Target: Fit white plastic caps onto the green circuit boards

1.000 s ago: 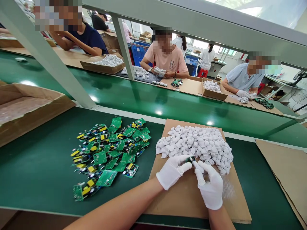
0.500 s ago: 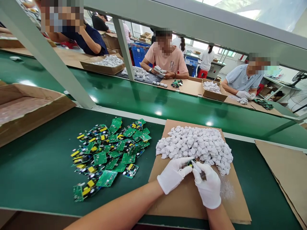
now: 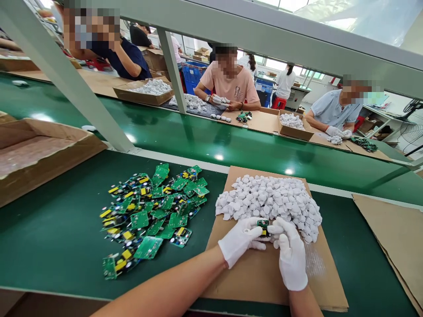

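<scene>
My left hand (image 3: 239, 240), in a white glove, grips a small green circuit board (image 3: 263, 225) with a yellow component. A white piece shows under the board's lower edge, partly hidden by the fingers. My right hand (image 3: 291, 251), gloved too, has its bent fingers closed at the board's right edge. Both hands are above a cardboard sheet (image 3: 244, 277), just in front of a heap of small white plastic pieces (image 3: 267, 198). To the left, a pile of green circuit boards (image 3: 155, 215) with yellow and black components lies on the dark green table (image 3: 49, 229).
An open cardboard box (image 3: 49, 163) stands at the left. More cardboard (image 3: 393, 233) lies at the right. Beyond a pale rail runs a green conveyor belt (image 3: 198, 136), with slanted metal posts (image 3: 76, 83) and an overhead beam. Several co-workers sit across it.
The circuit board has turned so that its component side faces me. My right hand's fingers have shifted and loosened slightly at its right side. The view has moved a little.
</scene>
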`<state>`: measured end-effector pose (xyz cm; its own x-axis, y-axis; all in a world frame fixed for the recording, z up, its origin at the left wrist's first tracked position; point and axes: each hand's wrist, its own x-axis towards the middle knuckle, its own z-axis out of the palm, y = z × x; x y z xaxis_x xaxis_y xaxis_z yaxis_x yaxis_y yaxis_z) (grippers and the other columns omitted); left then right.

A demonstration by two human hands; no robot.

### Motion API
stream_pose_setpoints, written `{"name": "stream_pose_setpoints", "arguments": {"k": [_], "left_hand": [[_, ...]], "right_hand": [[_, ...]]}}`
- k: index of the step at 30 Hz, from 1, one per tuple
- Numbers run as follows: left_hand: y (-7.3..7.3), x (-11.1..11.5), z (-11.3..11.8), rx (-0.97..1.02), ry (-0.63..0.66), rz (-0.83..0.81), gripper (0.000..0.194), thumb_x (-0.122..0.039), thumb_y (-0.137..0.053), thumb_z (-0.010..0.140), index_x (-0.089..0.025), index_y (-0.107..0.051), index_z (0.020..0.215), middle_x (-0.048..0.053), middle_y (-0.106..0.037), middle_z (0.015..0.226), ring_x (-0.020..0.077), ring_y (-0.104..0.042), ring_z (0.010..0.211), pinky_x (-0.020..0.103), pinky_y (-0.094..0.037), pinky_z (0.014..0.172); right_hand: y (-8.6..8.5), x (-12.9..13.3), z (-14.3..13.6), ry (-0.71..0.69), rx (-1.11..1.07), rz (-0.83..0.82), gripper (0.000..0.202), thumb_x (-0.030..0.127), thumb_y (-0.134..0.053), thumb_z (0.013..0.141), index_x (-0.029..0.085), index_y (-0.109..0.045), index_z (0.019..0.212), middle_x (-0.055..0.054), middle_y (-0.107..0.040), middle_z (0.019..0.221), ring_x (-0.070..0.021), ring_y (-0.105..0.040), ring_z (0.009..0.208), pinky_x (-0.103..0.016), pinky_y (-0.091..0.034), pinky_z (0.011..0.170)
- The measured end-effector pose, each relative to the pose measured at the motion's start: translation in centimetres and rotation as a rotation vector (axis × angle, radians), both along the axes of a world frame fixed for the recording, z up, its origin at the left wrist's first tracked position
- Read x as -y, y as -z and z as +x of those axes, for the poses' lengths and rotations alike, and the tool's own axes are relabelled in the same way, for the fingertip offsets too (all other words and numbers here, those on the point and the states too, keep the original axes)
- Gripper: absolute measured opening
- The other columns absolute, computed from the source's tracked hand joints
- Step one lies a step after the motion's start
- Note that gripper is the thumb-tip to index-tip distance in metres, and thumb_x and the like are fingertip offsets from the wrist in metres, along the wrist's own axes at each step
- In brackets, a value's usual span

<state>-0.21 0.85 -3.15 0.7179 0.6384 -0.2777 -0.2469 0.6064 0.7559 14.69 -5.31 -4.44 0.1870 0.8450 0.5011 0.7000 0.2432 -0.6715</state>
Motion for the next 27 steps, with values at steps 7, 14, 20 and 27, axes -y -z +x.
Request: {"name": "stream_pose_setpoints", "arguments": {"k": [7,14,20,27], "left_hand": [[0.62,0.24,0.55,-0.009,-0.02,-0.01,0.035,-0.039,-0.069,0.066,-0.014,-0.057,0.088,0.007,-0.06,0.089,0.0152,-0.06,0.078,0.028,-0.049,0.069],[1.0,0.78,0.92,0.011,-0.15,0.141,0.038,-0.037,-0.068,0.069,-0.014,-0.061,0.099,0.007,-0.061,0.091,0.0152,-0.057,0.08,0.029,-0.049,0.072],[0.74,0.18,0.34,0.058,-0.045,0.023,0.048,-0.038,-0.065,0.073,-0.019,-0.055,0.117,0.011,-0.06,0.108,0.0188,-0.061,0.089,0.025,-0.048,0.069],[0.32,0.4,0.48,0.066,-0.058,-0.088,0.048,-0.041,-0.071,0.066,-0.015,-0.059,0.105,0.011,-0.061,0.099,0.0143,-0.063,0.073,0.027,-0.049,0.067]], "right_hand": [[0.02,-0.2,-0.58,-0.006,0.248,0.188,0.017,0.018,-0.055,0.086,0.024,-0.063,0.1,-0.005,-0.063,0.091,-0.017,-0.061,0.083,-0.03,-0.053,0.072],[0.14,-0.23,-0.65,-0.032,0.181,0.087,0.019,0.02,-0.053,0.086,0.023,-0.065,0.101,-0.008,-0.059,0.094,-0.019,-0.06,0.084,-0.032,-0.054,0.07],[-0.12,0.15,-0.59,-0.109,0.009,-0.08,0.039,0.024,-0.035,0.094,0.024,-0.041,0.132,-0.008,-0.051,0.126,-0.0237,-0.048,0.116,-0.046,-0.043,0.096],[-0.11,-0.66,-0.09,-0.104,0.207,0.121,0.023,0.019,-0.052,0.088,0.026,-0.061,0.108,-0.007,-0.058,0.116,-0.0224,-0.053,0.107,-0.043,-0.047,0.088]]}}
